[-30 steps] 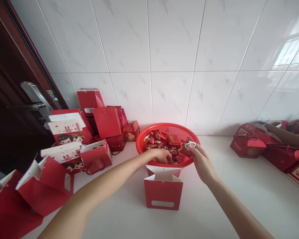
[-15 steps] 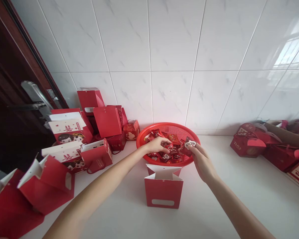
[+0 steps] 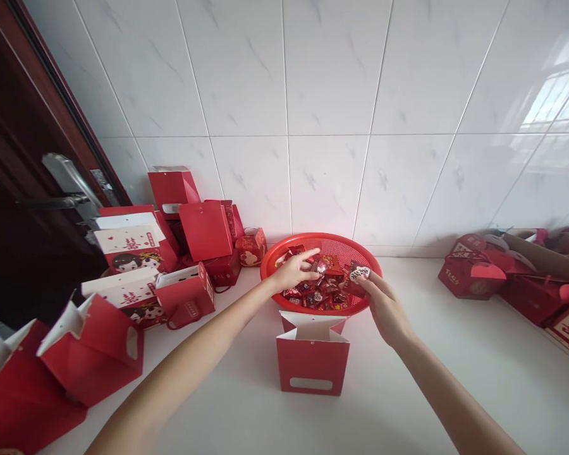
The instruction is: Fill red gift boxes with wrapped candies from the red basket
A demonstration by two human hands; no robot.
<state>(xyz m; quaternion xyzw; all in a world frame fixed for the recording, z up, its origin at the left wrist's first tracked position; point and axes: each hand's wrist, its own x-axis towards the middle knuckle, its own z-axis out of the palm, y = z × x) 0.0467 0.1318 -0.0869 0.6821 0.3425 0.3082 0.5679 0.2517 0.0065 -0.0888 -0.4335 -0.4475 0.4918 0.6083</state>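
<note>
A red plastic basket with wrapped candies in it stands against the tiled wall. My left hand is over its left part, thumb and fingers round a small red-wrapped candy. At the basket's right rim, my right hand pinches a dark red packet with a white label. Below the basket, an open-topped red box stands upright on the white table, white inside, with a pale slot low on its front. Neither hand touches this box.
Many red gift boxes are piled at the left, some open, beside a dark door with a metal handle. At the right stand heart-topped red boxes and a cardboard carton with more items.
My left hand has shifted slightly; its fingers now stretch further out, with a candy between them and the thumb. My right hand still holds its packet, almost unmoved.
</note>
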